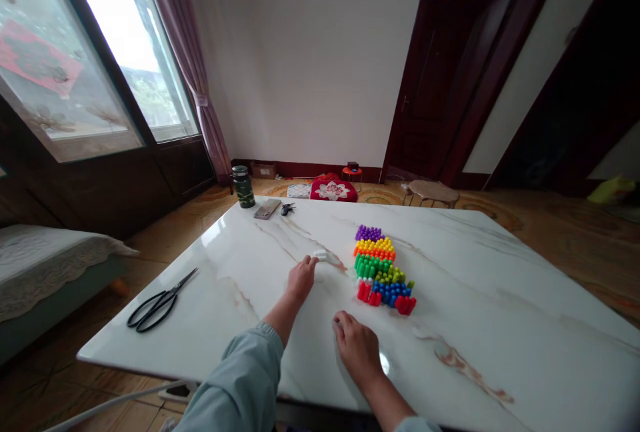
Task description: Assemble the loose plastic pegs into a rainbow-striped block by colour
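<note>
My left hand [301, 277] reaches forward over the white marbled table [240, 245], its fingers closed at the near end of some small white pieces [321, 255]. My right hand [357, 347] is nearer the front edge, fingers curled and pressed together; what it holds, if anything, is hidden. Beyond it, to the right, small colored pegs stand in close groups: purple [369, 233], yellow [376, 245], orange [383, 255], green [370, 265], olive [391, 275], blue [393, 293] and red [405, 305]. A few white ones [365, 281] sit by the red pegs at left.
Black-handled scissors [163, 302] lie at the table's left. A dark green flask [243, 187], a phone [267, 209] and keys [287, 209] rest at the far left corner. Behind the table are a round stool [433, 191] and a red cushion [334, 191].
</note>
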### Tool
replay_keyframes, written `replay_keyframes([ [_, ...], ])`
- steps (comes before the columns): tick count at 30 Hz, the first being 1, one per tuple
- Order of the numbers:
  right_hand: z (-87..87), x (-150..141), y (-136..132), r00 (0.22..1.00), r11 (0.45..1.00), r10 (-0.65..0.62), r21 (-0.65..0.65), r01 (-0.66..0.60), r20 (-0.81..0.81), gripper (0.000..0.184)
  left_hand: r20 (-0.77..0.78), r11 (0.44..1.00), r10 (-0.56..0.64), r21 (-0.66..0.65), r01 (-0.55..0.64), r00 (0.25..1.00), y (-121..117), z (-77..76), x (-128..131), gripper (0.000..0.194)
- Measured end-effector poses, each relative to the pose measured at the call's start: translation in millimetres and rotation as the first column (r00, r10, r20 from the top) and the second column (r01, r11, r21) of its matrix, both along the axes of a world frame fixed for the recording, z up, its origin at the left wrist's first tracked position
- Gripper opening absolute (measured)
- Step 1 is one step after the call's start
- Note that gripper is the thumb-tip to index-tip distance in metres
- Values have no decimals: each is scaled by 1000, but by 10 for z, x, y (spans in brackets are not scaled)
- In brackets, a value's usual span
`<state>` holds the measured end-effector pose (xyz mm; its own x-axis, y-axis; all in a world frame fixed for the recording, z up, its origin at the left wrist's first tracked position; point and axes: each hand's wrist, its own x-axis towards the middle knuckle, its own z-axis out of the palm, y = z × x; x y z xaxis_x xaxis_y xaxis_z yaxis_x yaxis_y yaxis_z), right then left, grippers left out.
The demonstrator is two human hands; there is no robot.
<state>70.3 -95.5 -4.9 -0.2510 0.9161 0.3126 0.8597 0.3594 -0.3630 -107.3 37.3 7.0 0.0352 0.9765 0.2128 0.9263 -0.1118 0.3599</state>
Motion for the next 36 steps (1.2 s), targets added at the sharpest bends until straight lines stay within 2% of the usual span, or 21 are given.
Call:
replay_keyframes([
  [3, -44, -25, 19, 999, 999, 11, 36, -13, 35, 18, 51, 999, 31, 28, -32, 998, 238, 85, 44, 33],
  [6, -69, -36, 29, 998, 998, 10, 56, -14, 63, 20, 127, 999, -17, 41, 12, 992, 401, 100, 137, 29],
  [10, -57, -36, 22, 996, 998, 17, 54, -23, 92, 18, 287, 995, -102, 31, 97, 953, 437, 22, 208, 28],
  [14, -26, -45, 24, 992, 1000, 0, -2, 0, 129, 18, 527, 997, -67, 73, 33, 847, 366, 26, 173, 19],
  [17, -33, -62, 28, 994, 998, -39, -45, 44, 105, 28, 731, 989, -15, 112, -97, 682, 250, 79, 214, 24],
  [20, -65, -65, 40, 995, 994, -90, -57, 92, 30, 48, 902, 984, 11, 68, -167, 431, 33, 87, 367, 46],
  [21, -79, -57, 52, 994, 993, -108, -55, 107, -11, 50, 954, 989, 16, 28, -142, 298, -63, 73, 428, 49],
  [23, -113, -24, 94, 982, 990, -135, -44, 130, -135, 45, 999, 999, 52, -52, -16, 0, -272, 24, 535, 45],
  [24, -132, 0, 125, 965, 989, -146, -32, 142, -218, 40, 976, 992, 103, -88, 87, -191, -376, -5, 576, 40],
  [26, -175, 53, 198, 908, 985, -158, 6, 173, -388, 32, 886, 964, 202, -105, 246, -416, -556, -63, 629, 32],
  [27, -195, 78, 232, 874, 981, -160, 26, 194, -459, 29, 835, 946, 248, -99, 308, -492, -626, -87, 644, 30],
  [29, -225, 117, 278, 813, 970, -162, 59, 234, -559, 25, 771, 923, 296, -80, 375, -564, -715, -119, 658, 28],
  [31, -230, 147, 284, 783, 965, -149, 85, 249, -604, 22, 753, 913, 308, -63, 402, -582, -745, -128, 665, 31],
  [33, -209, 181, 258, 790, 961, -150, 101, 259, -595, 22, 758, 911, 303, -53, 409, -577, -738, -125, 673, 35],
  [36, -154, 255, 227, 845, 945, -204, 125, 301, -494, 22, 762, 910, 298, -44, 413, -575, -714, -120, 694, 41],
])
